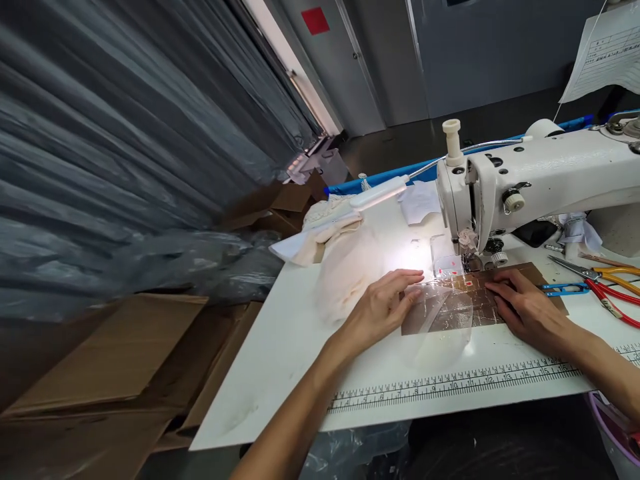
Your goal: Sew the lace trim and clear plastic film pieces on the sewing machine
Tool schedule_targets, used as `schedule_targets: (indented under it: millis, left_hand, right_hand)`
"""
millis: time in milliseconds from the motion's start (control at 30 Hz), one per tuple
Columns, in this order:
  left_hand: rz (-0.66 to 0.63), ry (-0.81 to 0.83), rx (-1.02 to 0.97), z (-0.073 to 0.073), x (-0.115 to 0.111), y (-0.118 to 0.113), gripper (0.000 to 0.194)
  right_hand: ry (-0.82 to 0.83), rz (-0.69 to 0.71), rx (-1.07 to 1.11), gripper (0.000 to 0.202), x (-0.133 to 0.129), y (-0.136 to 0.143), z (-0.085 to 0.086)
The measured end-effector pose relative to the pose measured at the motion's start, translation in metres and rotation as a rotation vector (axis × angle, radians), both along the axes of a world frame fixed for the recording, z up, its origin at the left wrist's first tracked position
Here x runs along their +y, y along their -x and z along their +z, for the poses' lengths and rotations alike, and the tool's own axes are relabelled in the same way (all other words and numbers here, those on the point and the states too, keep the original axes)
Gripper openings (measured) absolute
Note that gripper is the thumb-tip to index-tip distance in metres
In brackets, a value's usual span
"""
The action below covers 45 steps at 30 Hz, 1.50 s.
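Sheer cloth (457, 312) lies between my slightly parted left fingers (406, 275) and curled right fingers (506, 277), on a brown board (536, 275) running left-right; I can't tell either grip.

The left hand (383, 303) and right hand (535, 310) flank sheer fabric (457, 315) by a sewing machine (565, 177).

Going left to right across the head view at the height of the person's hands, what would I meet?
Cardboard box → pale fabric pile → left hand → right hand → red-handled tool.
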<state>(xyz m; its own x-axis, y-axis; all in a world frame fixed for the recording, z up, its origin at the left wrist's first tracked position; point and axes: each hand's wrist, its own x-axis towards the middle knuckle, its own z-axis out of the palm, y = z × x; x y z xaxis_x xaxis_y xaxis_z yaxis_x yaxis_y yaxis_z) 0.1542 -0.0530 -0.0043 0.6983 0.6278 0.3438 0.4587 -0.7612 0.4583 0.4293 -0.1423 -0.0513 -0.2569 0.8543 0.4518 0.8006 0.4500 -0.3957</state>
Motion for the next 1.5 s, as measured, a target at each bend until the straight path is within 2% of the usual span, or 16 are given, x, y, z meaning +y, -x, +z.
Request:
schedule_targets:
  millis: [167, 267, 367, 533, 633, 700, 833, 933, 1067, 1167, 1300, 1500]
  left_hand:
    - [-0.108, 0.074, 0.024, -0.012, 0.009, -0.016, 0.029]
    - [-0.123, 0.038, 0.037, -0.015, 0.010, -0.029, 0.021]
    - [-0.106, 0.004, 0.000, -0.012, 0.005, -0.038, 0.026]
    - [-0.070, -0.019, 0.014, -0.004, -0.015, -0.048, 0.024]
    - [-0.091, 0.029, 0.024, 0.001, -0.021, -0.051, 0.027]
    - [-0.078, 0.087, 0.014, 0.005, -0.019, -0.049, 0.030]
    - [0.036, 0.140, 0.006, 0.016, -0.008, -0.037, 0.033]
    - [0.121, 0.167, 0.045, 0.025, 0.000, -0.025, 0.032]
    - [0.173, 0.234, 0.087, 0.032, 0.002, -0.011, 0.030]
    - [0.203, 0.233, 0.091, 0.031, 0.000, -0.003, 0.029]
    - [0.220, 0.229, 0.101, 0.023, -0.004, 0.004, 0.026]
    - [0.181, 0.216, 0.112, 0.011, -0.013, 0.006, 0.025]
  right_hand:
    - [0.016, 0.003, 0.012, 0.031, 0.000, -0.001, -0.001]
    - [0.061, 0.003, 0.049, 0.032, -0.001, -0.002, 0.001]
    - [0.171, 0.052, 0.108, 0.035, -0.003, -0.001, 0.011]
    - [0.307, 0.246, 0.191, 0.059, 0.000, 0.015, 0.035]
    - [0.395, 0.325, 0.249, 0.051, 0.007, 0.028, 0.043]
    - [0.468, 0.301, 0.243, 0.043, 0.012, 0.032, 0.045]
    - [0.538, 0.244, 0.211, 0.036, 0.021, 0.030, 0.044]
    - [0.564, 0.263, 0.254, 0.029, 0.023, 0.028, 0.045]
    - [0.545, 0.312, 0.238, 0.024, 0.024, 0.035, 0.049]
    - [0.576, 0.332, 0.276, 0.025, 0.025, 0.042, 0.049]
    - [0.642, 0.293, 0.327, 0.027, 0.026, 0.048, 0.045]
    - [0.463, 0.306, 0.210, 0.028, 0.023, 0.050, 0.036]
